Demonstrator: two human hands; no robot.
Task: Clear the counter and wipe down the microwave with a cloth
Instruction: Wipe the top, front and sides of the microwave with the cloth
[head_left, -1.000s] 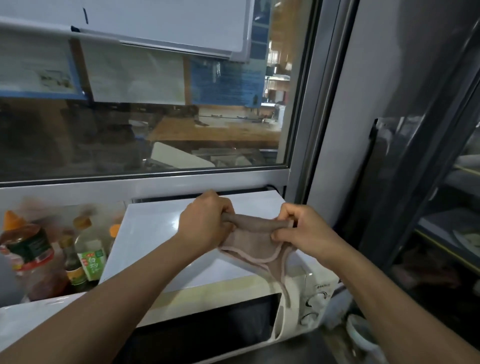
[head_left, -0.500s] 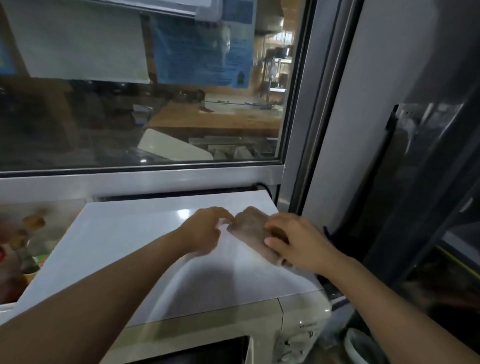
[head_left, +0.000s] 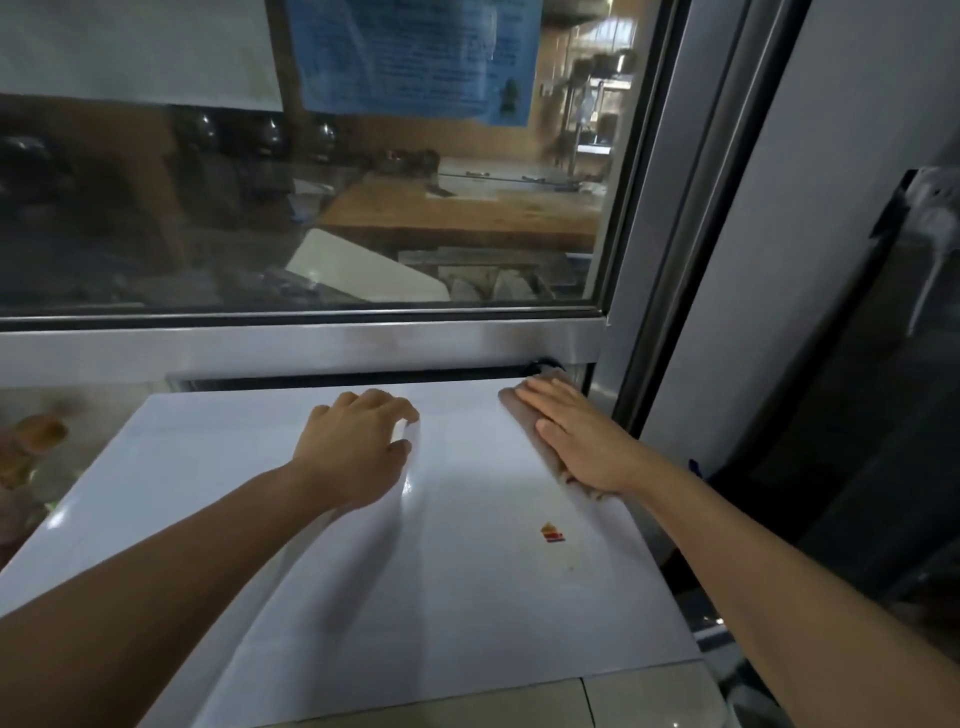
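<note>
The right hand (head_left: 582, 441) presses flat, fingers straight, on the brown-grey folded cloth (head_left: 524, 421) at the far right corner of the glossy white microwave top (head_left: 441, 571). The left hand (head_left: 353, 452), its grip loosely curled and holding nothing, rests just left of the cloth.

Most of the cloth (head_left: 524, 421) lay hidden under the flat right hand (head_left: 582, 441), only a brown strip showing along its left edge, and the microwave (head_left: 467, 571) was cut off at the bottom edge, its door and dials out of sight. The left hand (head_left: 353, 447) covered its own fingertips, so whether they touched the white top could not be told. Bottles (head_left: 31, 457) at the far left were a blur, cropped by the frame, their labels unreadable.
</note>
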